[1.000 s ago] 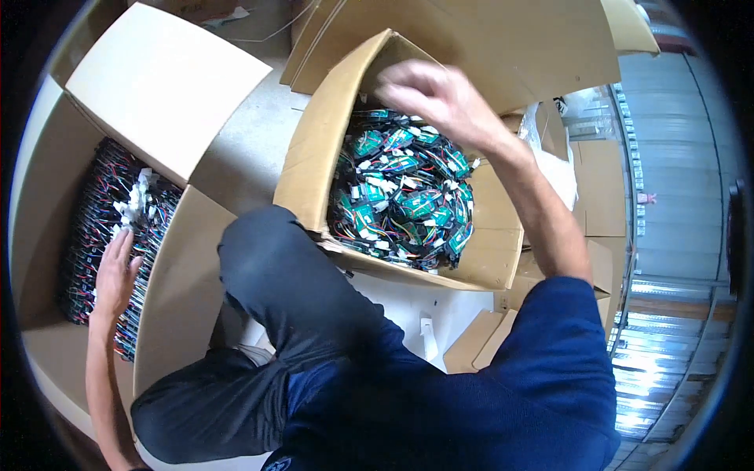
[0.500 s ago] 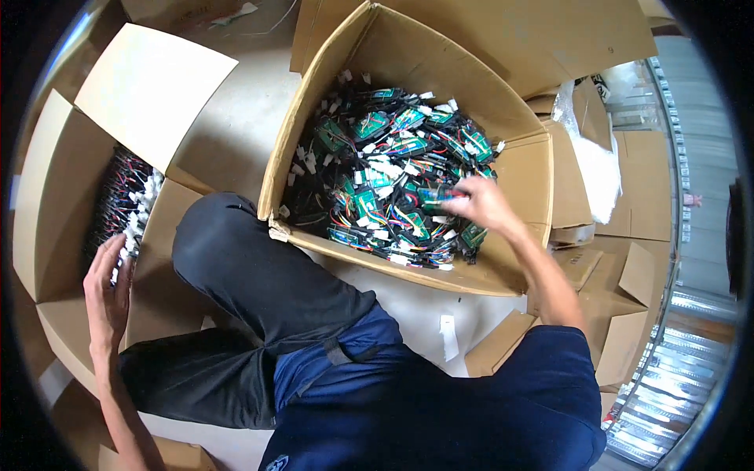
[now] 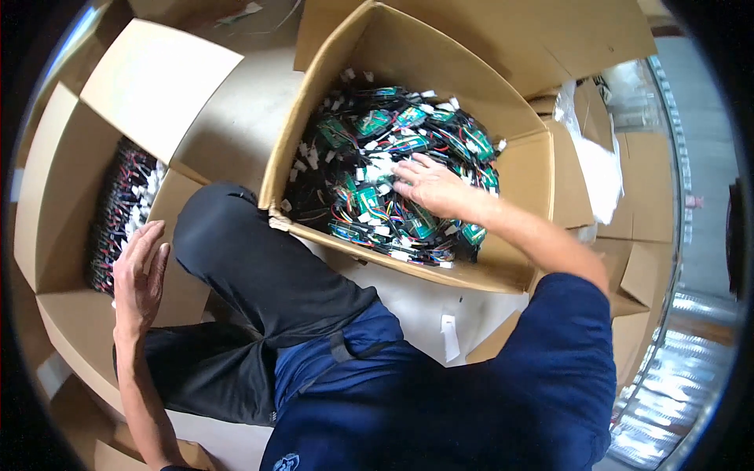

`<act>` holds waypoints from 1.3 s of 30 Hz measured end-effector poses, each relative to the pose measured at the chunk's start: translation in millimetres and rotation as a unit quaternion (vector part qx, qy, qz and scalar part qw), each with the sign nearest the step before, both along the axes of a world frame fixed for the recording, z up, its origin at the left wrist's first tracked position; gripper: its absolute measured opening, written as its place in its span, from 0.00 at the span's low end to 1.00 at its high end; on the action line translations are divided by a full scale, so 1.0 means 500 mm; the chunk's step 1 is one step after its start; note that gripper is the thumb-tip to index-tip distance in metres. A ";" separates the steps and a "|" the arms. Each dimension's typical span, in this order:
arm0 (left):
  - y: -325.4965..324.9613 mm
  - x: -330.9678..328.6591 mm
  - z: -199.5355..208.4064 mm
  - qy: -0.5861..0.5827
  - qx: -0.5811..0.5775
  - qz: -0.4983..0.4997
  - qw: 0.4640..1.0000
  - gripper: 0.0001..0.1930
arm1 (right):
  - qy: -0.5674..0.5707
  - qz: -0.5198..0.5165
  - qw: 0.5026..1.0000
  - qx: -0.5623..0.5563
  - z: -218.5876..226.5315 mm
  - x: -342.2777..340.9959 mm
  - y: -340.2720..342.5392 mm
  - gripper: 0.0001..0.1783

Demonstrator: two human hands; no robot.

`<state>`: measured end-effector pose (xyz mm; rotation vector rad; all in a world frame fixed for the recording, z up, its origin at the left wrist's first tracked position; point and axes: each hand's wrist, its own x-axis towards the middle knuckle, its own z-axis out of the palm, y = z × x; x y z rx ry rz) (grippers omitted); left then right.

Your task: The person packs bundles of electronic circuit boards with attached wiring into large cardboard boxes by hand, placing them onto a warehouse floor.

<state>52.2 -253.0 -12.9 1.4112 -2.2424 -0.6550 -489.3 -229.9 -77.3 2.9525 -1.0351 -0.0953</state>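
Green circuit boards (image 3: 369, 199) with coloured wires and white connectors lie in a jumbled heap inside a large cardboard box (image 3: 531, 161). Over the middle of that heap is my right hand (image 3: 436, 188), palm down with its fingers apart; nothing shows in its grasp. My left hand (image 3: 140, 275) is raised at the near side of a second cardboard box (image 3: 59, 228) on the left, fingers stretched out. Inside that box, dark wired parts (image 3: 118, 212) stand packed in tight rows, their white connectors (image 3: 145, 196) along one side. My left hand covers some of them.
My bent knee (image 3: 224, 224) lies between the two boxes. An upright flap (image 3: 161, 90) rises from the left box. More cardboard (image 3: 636, 188) and white plastic wrap (image 3: 595, 177) stand at the right, before a metal rack (image 3: 675, 385). A white paper strip (image 3: 449, 337) lies on the floor.
My left hand has drawn back and to the right, out of the left box. My right hand has shifted left over the heap, and the board that was in its fingers is gone from them.
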 end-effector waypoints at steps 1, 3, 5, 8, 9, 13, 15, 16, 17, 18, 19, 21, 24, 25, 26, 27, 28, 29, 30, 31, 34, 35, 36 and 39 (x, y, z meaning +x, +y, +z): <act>0.006 -0.003 0.017 -0.013 -0.020 -0.010 1.000 0.13 | 0.031 -0.189 0.976 0.101 0.018 0.030 -0.002 0.10; 0.010 -0.001 0.039 -0.022 -0.054 -0.018 0.998 0.14 | 0.008 -0.375 0.924 0.067 -0.007 0.014 0.047 0.15; 0.019 0.026 0.044 -0.024 -0.049 -0.002 0.998 0.14 | 0.077 -0.524 0.812 0.245 -0.011 0.051 0.029 0.36; 0.016 0.024 0.037 -0.009 -0.054 -0.015 0.998 0.15 | 0.095 -0.600 0.757 0.241 -0.115 0.073 0.018 0.54; 0.015 0.022 0.032 -0.009 -0.065 -0.050 0.997 0.15 | 0.112 -0.596 0.765 0.220 -0.129 0.089 0.014 0.53; 0.025 0.028 0.033 -0.013 -0.108 -0.102 0.989 0.18 | 0.078 -0.623 0.758 0.178 -0.173 0.127 -0.001 0.45; 0.031 0.032 0.043 -0.007 -0.131 -0.116 0.985 0.20 | 0.010 -0.590 0.797 0.130 -0.211 0.089 0.024 0.38; 0.037 0.036 0.047 -0.006 -0.130 -0.107 0.986 0.20 | -0.050 -0.543 0.829 0.125 -0.208 0.090 0.039 0.34; 0.041 0.039 0.054 -0.002 -0.137 -0.099 0.986 0.20 | -0.061 -0.551 0.819 0.150 -0.212 0.092 0.031 0.33; 0.045 0.043 0.059 0.002 -0.143 -0.096 0.985 0.20 | -0.073 -0.563 0.805 0.174 -0.210 0.101 0.033 0.33; 0.048 0.046 0.062 0.001 -0.151 -0.089 0.984 0.19 | -0.055 -0.600 0.775 0.192 -0.215 0.112 0.018 0.33; 0.051 0.053 0.061 0.001 -0.153 -0.088 0.984 0.19 | -0.054 -0.628 0.742 0.229 -0.226 0.109 -0.019 0.40; 0.051 0.053 0.056 0.004 -0.160 -0.091 0.983 0.18 | -0.102 -0.623 0.726 0.271 -0.231 0.086 -0.034 0.40; 0.051 0.054 0.054 0.004 -0.161 -0.094 0.982 0.17 | -0.097 -0.634 0.731 0.234 -0.236 0.101 -0.033 0.39; 0.051 0.053 0.053 0.002 -0.163 -0.092 0.982 0.17 | -0.083 -0.650 0.726 0.208 -0.231 0.105 -0.022 0.38; 0.050 0.052 0.050 0.000 -0.154 -0.089 0.984 0.16 | -0.087 -0.669 0.707 0.214 -0.226 0.101 -0.019 0.38; 0.046 0.048 0.045 0.000 -0.146 -0.088 0.985 0.16 | -0.090 -0.688 0.686 0.220 -0.220 0.094 -0.015 0.37; 0.038 0.044 0.035 0.003 -0.149 -0.091 0.985 0.16 | -0.133 -0.634 0.735 0.201 -0.203 0.074 0.004 0.34; 0.047 0.070 0.030 -0.021 -0.138 -0.083 0.987 0.16 | -0.113 -0.566 0.762 0.294 -0.140 0.121 -0.006 0.30; 0.039 0.070 0.025 -0.020 -0.139 -0.087 0.986 0.15 | -0.180 -0.505 0.797 0.277 -0.091 0.092 0.019 0.27; 0.028 0.065 0.023 -0.019 -0.124 -0.069 0.990 0.15 | -0.286 -0.581 0.732 0.214 0.056 -0.014 0.068 0.19; 0.023 0.058 0.026 -0.016 -0.118 -0.067 0.991 0.14 | -0.390 -0.532 0.741 0.126 0.102 -0.021 0.065 0.13; 0.027 0.059 0.023 -0.019 -0.121 -0.073 0.990 0.14 | -0.443 -0.519 0.719 0.133 0.164 -0.011 0.061 0.11; 0.021 0.034 0.037 0.027 -0.061 -0.051 0.996 0.11 | -0.507 -0.465 0.713 0.135 0.252 -0.062 0.053 0.13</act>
